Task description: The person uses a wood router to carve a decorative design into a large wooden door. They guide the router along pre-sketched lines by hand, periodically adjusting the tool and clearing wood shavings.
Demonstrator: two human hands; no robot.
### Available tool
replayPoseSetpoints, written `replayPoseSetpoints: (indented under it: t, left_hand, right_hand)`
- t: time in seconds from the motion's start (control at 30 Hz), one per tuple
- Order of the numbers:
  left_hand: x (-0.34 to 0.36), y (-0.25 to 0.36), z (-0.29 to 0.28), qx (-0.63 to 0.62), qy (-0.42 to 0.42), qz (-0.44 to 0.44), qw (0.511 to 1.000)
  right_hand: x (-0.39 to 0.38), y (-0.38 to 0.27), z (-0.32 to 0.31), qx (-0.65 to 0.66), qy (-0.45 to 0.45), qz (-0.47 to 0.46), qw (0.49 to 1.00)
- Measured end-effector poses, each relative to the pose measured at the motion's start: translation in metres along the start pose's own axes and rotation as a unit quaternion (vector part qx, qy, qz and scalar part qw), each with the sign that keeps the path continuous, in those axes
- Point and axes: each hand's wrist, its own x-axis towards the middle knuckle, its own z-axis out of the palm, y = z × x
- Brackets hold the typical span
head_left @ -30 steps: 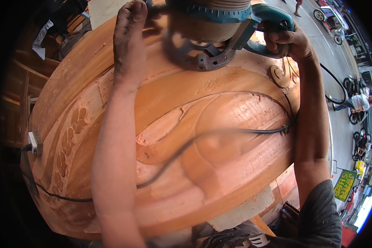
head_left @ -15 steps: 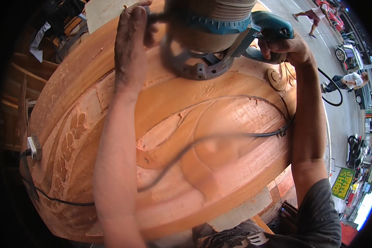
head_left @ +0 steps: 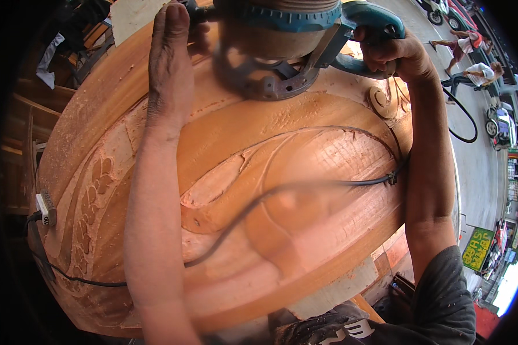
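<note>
A large plunge router (head_left: 285,43) with a blue-green collar and a round dark base stands over the carved wooden panel (head_left: 236,138) at the top of the view. My right hand (head_left: 397,54) is wrapped round its blue-green loop handle. On the other side, my left hand (head_left: 172,46) grips the router's dark side knob, which the hand partly hides. The router's bit cannot be seen clearly. Curved grooves, a leaf pattern at the left and a scroll (head_left: 383,102) near my right wrist are cut into the reddish-brown wood.
A black cord (head_left: 259,198) crosses the panel and passes beneath both forearms. At the panel's left edge lies a white plug connector (head_left: 45,210). Wood chips are scattered over the surface. Beyond, at the right, are a street (head_left: 472,167), passing people and vehicles.
The router and both hands have shifted slightly left and up in the picture, and the panel has moved the same way. On the street, the people have changed position. Both grips stay the same.
</note>
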Motion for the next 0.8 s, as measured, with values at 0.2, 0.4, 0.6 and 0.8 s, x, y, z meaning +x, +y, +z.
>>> replayPoseSetpoints:
  t: [0.2, 0.4, 0.6, 0.8]
  left_hand:
    - [0.012, -0.023, -0.013, -0.056, -0.059, 0.049, 0.996]
    - [0.009, -0.018, -0.011, -0.013, -0.04, 0.032, 0.999]
    - [0.013, -0.028, -0.019, 0.023, -0.023, 0.066, 0.997]
    - [0.009, -0.024, -0.014, -0.002, -0.035, 0.059, 0.998]
  right_hand:
    - [0.002, 0.006, -0.005, -0.049, 0.015, -0.002, 0.999]
    - [0.001, 0.003, -0.002, -0.038, 0.037, 0.015, 0.998]
    - [0.0, 0.0, 0.006, -0.047, 0.036, 0.007, 0.998]
    - [-0.002, 0.004, -0.006, -0.069, 0.013, 0.009, 0.997]
